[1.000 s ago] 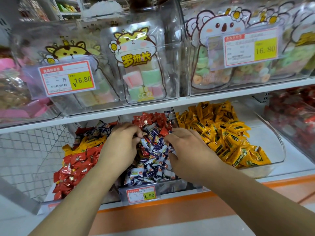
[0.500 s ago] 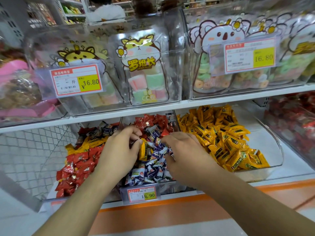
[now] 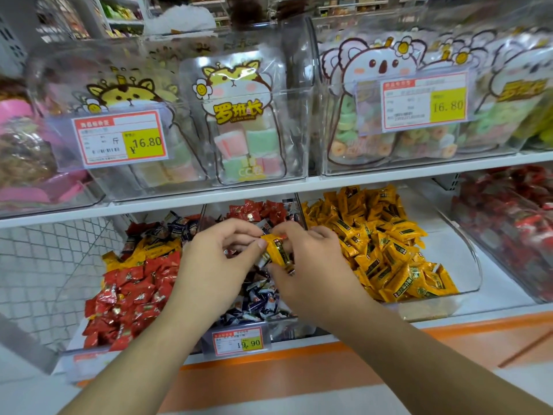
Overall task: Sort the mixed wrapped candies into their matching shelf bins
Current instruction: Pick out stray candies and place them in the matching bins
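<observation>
Above the middle bin [image 3: 287, 326], both hands' fingers [image 3: 239, 232] pinch a yellow candy [image 3: 276, 253].

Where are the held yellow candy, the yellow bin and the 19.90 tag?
yellow candy [image 3: 276, 253], head view, middle of the wrapper between both hands.
yellow bin [image 3: 466, 259], head view, clear curved right wall.
19.90 tag [image 3: 238, 340], head view, centre of the label.

Views: we have one, worn on the head.
Facing: forward and down at the lower shelf [image 3: 299, 348].
Nearness: within arm's reach of it.
Span: upper shelf [image 3: 419, 172] above, orange floor strip below.
Shared: nothing, single view.
</observation>
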A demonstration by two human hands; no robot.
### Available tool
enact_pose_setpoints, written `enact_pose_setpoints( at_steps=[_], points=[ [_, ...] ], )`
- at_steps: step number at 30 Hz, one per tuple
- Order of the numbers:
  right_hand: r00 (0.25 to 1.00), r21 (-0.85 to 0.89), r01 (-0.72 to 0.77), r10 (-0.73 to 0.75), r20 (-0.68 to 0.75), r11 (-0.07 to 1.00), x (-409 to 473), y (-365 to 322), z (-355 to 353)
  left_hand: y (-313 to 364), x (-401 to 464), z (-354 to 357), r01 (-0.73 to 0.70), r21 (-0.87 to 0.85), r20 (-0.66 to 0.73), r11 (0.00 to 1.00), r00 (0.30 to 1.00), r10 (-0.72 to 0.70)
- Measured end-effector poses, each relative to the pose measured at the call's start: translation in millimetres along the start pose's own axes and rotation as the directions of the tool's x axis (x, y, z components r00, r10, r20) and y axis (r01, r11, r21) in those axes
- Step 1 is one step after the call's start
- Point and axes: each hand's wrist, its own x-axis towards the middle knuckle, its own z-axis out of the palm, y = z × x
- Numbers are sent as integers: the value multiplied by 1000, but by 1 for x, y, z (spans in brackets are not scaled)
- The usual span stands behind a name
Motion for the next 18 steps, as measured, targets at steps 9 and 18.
enact_pose_setpoints(
  at_steps=[9,18],
  points=[
    [944,-383,-323,270,-188,865,5,53,-62,-26,7,-17,-79,511,86,856,995,40],
    [999,-175,-4,13,50,985,2,22,-18,-34,19,4,-122,597,211,793,977,-8]
  ],
)
